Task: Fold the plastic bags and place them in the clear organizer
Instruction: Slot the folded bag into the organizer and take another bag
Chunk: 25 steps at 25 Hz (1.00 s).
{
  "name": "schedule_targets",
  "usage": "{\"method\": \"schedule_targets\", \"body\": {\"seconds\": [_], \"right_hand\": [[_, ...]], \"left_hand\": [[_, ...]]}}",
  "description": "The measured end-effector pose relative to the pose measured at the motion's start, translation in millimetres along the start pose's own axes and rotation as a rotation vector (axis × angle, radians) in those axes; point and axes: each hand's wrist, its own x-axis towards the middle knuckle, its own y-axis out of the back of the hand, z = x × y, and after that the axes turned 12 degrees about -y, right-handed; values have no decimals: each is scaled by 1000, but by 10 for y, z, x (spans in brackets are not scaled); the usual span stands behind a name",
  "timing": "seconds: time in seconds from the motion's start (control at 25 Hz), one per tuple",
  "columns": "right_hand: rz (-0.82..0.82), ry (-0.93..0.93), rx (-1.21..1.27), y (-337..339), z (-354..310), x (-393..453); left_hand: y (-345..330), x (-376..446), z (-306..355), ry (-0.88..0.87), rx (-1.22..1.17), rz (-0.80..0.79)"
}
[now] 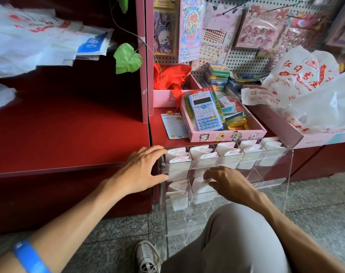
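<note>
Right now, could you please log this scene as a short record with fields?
left hand: open, braces the left end of the clear organizer
right hand: fingers on a folded bag in a second-row compartment
top row: all five compartments hold folded bags
unfolded plastic bags: piled on the counter, right
behind organizer: blue calculator in a pink box

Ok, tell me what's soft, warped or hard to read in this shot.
Head view: wide-angle bending curves the red shelf edge; corners blur, smearing the hanging sticker packs and loose plastic bags. The clear organizer walls nearly vanish against the floor. The left hand and right hand are sharp; the blue calculator is legible.
</note>
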Motion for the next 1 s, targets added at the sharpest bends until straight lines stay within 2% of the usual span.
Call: {"method": "schedule_targets", "body": {"seconds": [0.12, 0.32, 0.56, 0.68, 0.76, 0.84, 1.0], "right_hand": [[-37, -61, 12, -5, -39, 47], [146, 58, 12, 318, -503, 301], [494, 352, 257, 965, -1930, 1015], [688, 371, 401, 1259, -2577, 1389], [745, 402, 432, 1435, -2977, 1633], [651, 404, 331, 1561, -3316, 1929], [95, 76, 247, 1692, -3659, 2368]], "left_hand": [[22, -80, -62, -23, -20, 6], [273, -343, -313, 74, -43, 81], [857, -908, -739, 373, -136, 427], [1033, -1251, -912, 431, -89, 499], [1109, -1503, -1039, 463, -69, 520], [1156, -1744, -1160, 502, -46, 511], [1211, -2095, -1354, 538, -32, 537]]}}
